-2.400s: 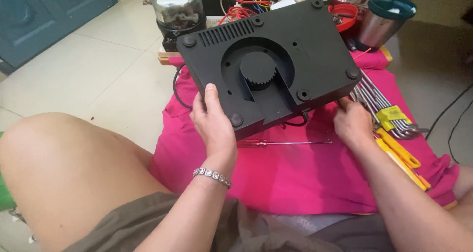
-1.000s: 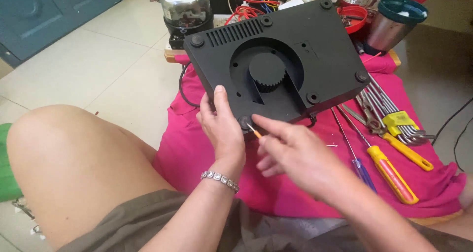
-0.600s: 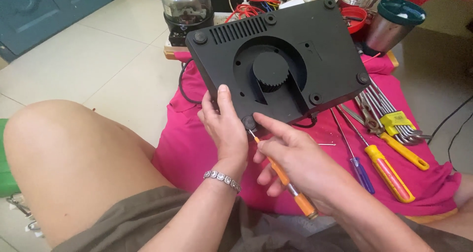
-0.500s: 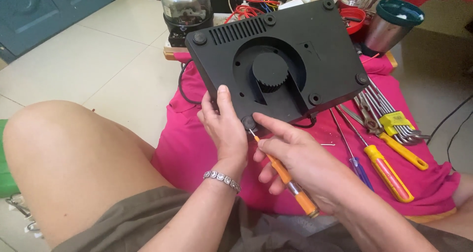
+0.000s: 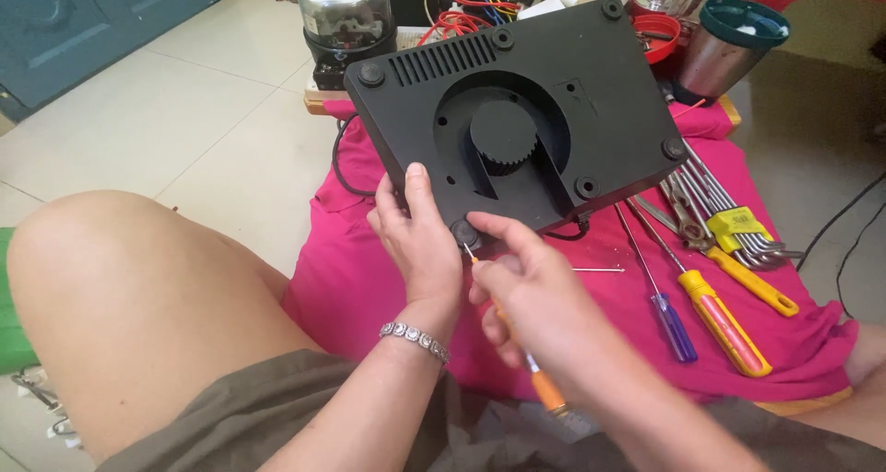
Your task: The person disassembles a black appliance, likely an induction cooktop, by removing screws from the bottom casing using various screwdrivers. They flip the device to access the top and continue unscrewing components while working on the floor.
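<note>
Our left hand [image 5: 420,241] grips the near edge of the black appliance base [image 5: 517,121], tilted up on the pink cloth [image 5: 369,287]. Our right hand [image 5: 531,292] is closed around an orange-handled screwdriver [image 5: 544,389], its tip at the base's near corner foot.

The base [image 5: 517,112] was a black plastic rectangular housing, turned underside up and tilted toward the camera above the pink cloth [image 5: 600,287]. It had round rubber feet at the corners, a row of vent slots along its far edge, and a ribbed black hub in a round central recess. The screwdriver [image 5: 531,366] had an orange handle and a thin shaft, its tip set against the near corner foot.
</note>
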